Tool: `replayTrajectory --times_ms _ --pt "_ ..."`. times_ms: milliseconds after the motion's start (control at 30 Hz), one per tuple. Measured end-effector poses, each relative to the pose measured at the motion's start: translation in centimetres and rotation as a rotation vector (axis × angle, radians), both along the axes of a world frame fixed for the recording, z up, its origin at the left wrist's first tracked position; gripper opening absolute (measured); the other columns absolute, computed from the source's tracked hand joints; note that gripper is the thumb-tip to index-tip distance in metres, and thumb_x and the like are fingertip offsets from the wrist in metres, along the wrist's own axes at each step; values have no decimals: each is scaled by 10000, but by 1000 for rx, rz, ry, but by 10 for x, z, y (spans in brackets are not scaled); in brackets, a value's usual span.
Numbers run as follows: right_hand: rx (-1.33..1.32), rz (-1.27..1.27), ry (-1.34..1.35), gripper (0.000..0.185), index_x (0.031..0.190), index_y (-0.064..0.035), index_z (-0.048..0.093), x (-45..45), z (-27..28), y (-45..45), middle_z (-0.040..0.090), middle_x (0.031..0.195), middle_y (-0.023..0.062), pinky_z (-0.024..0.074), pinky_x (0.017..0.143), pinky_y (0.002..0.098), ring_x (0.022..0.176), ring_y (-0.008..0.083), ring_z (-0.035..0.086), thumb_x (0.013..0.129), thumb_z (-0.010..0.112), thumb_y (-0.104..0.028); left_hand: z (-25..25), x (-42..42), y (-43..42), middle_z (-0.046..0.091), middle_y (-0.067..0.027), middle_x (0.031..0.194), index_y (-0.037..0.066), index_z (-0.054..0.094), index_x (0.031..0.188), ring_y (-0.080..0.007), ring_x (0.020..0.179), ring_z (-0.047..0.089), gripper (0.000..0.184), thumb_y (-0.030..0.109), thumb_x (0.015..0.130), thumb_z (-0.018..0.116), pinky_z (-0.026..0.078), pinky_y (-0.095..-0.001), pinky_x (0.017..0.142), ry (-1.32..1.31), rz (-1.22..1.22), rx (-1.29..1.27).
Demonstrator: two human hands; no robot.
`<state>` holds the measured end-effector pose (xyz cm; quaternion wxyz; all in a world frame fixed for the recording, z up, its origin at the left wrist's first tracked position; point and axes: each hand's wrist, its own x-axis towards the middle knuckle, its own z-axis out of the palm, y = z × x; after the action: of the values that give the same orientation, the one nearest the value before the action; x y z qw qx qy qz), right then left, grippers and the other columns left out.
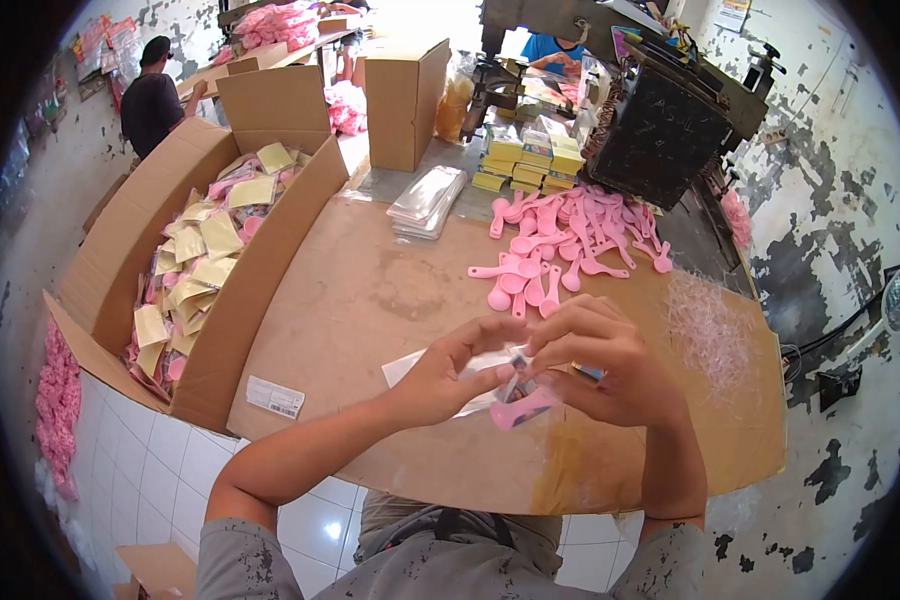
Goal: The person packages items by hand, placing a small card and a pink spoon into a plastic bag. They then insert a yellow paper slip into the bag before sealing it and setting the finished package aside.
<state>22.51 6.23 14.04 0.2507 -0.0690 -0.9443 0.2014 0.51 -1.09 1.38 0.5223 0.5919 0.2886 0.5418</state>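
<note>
Holding: left hand (438, 382) and right hand (615, 368) both pinching a clear bag (519, 364) with a pink spoon (513, 414); fully inside or not, cannot tell. Apparently done: many filled packets (220, 235) in box (275, 270), 10 o'clock from hands. Judged remaining: loose spoons (526, 267) at 1, cards (501, 146) at 12, flat bags (425, 205) at 11, on surface (340, 320).

Packing workshop, with machine (655, 135) and filled carton (260, 285)

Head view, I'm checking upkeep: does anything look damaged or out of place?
Yes. The wall at right looks damaged: pale paint seems to have flaked off in ragged grey patches. A loose tangle of clear strips on the tabletop also looks untidy.
</note>
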Motion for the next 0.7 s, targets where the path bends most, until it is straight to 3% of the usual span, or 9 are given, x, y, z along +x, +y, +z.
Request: replayTrajectory --times_ms 33,67,233,367,467,567,700 --pt "182 -88 -90 189 1016 -71 768 1 5 -4 719 943 61 532 879 386 963 204 685 846 750 10 -2 0 1 570 -139 1474 57 490 1509 -199 1293 583 514 155 1031 649 473 -391 1090 116 115 131" --pt "122 -135 -38 182 1018 -61 764 2 5 -6 709 911 65 530 823 374 907 195 678 850 750 8 0 -7 2 558 -142 1492 49 505 1498 -236 1344 564 523 123 1003 656 459 -410 1109 261 142 273" --pt "-174 -282 51 148 1023 -20 745 -3 7 -17 677 805 84 506 609 311 691 166 643 875 751 -18 11 5 -14 663 -144 1358 30 553 1451 -236 1258 641 469 116 1004 662 505 -396 1054 281 121 265" --pt "-190 -269 25 136 1025 -12 741 -4 0 -16 678 803 86 504 598 301 679 168 645 891 748 -30 12 8 -13 766 -115 1142 9 572 1427 -200 1095 729 406 65 1029 626 556 -349 966 203 136 217" --pt "-174 -274 43 129 1028 -15 743 -6 -7 -14 685 818 87 512 605 303 691 167 651 900 737 -25 13 5 -12 748 -137 1185 -19 566 1414 -205 1124 730 357 1 1058 564 569 -324 981 224 102 91" --pt "-143 -298 107 115 1025 -15 743 -9 -18 -11 691 840 85 518 608 305 698 170 656 912 725 -22 16 8 -17 763 -136 1129 -11 570 1417 -196 1125 731 364 20 1055 585 576 -321 959 60 78 -50" --pt "-153 -303 140 98 1024 5 735 -14 -24 -10 697 884 90 531 613 291 722 166 685 929 716 -8 21 8 -17 772 -114 1064 -5 562 1429 -175 1056 736 374 41 1058 592 576 -311 945 119 132 -40"
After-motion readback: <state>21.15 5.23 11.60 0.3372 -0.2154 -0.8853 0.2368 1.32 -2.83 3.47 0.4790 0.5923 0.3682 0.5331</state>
